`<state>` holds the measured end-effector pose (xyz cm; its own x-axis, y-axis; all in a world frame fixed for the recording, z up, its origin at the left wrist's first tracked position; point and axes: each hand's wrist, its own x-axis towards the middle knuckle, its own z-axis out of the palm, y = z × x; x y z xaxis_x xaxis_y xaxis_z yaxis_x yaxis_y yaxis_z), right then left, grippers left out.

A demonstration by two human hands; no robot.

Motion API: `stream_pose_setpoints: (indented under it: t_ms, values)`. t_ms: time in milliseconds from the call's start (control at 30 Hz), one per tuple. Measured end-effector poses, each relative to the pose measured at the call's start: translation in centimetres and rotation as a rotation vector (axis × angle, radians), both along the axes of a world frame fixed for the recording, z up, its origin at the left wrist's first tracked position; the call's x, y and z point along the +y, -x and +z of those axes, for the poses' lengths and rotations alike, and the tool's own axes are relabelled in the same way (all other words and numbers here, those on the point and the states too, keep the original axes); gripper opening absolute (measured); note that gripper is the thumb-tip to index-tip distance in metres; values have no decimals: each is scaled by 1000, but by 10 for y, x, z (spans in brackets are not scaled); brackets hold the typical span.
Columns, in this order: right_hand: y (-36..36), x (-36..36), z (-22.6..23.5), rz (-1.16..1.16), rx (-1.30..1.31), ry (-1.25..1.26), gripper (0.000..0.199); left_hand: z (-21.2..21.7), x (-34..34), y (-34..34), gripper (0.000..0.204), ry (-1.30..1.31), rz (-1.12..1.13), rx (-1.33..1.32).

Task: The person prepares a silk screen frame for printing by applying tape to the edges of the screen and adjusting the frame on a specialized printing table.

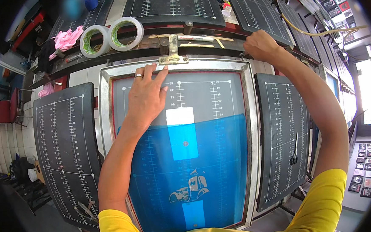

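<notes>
Yellow sleeves (pixel 315 217) lead to left hand (pixel 146 98), grip apart on the screen frame (pixel 103 111); right hand (pixel 261 45) grip unclear.

I count two rolls of tape (pixel 112 36) on the far left rail. One metal-framed printing screen (pixel 179 149) lies in front of me, with one clamp (pixel 172 51) at its far edge. Around it I count six black ruled boards: one near left (pixel 66 151), one right (pixel 284 135), four across the far side. One ring (pixel 138 75) sits on my left hand (pixel 146 96).
</notes>
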<state>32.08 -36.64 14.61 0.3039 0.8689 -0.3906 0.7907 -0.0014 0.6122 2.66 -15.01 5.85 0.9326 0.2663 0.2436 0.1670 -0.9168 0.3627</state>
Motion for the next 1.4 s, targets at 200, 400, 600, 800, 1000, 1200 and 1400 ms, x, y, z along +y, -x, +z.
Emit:
stream_pose_setpoints:
  t_ms: [200,400,600,800,1000,1200,1400]
  values:
    - [-11,-24,-9,-36,22,-84,15,-2,2,-1,49,-22,-13,8]
    - [-27,-46,-30,-148,146,-299,27,1,3,2,49,11,3,32]
    - [-22,-107,-99,-266,303,-945,32,1,-2,-3,49,13,-20,13]
    - [-25,-95,-65,-343,367,-730,31,-1,3,0,50,-23,-12,11]
    - [-20,-71,-22,-267,188,-327,35,-2,1,-1,50,-38,-9,8]
    - [-13,-40,-11,-204,101,-200,35,-3,2,1,49,-35,-18,-15]
    - [-8,-22,-8,-74,43,-112,34,1,-1,0,48,-11,-4,0]
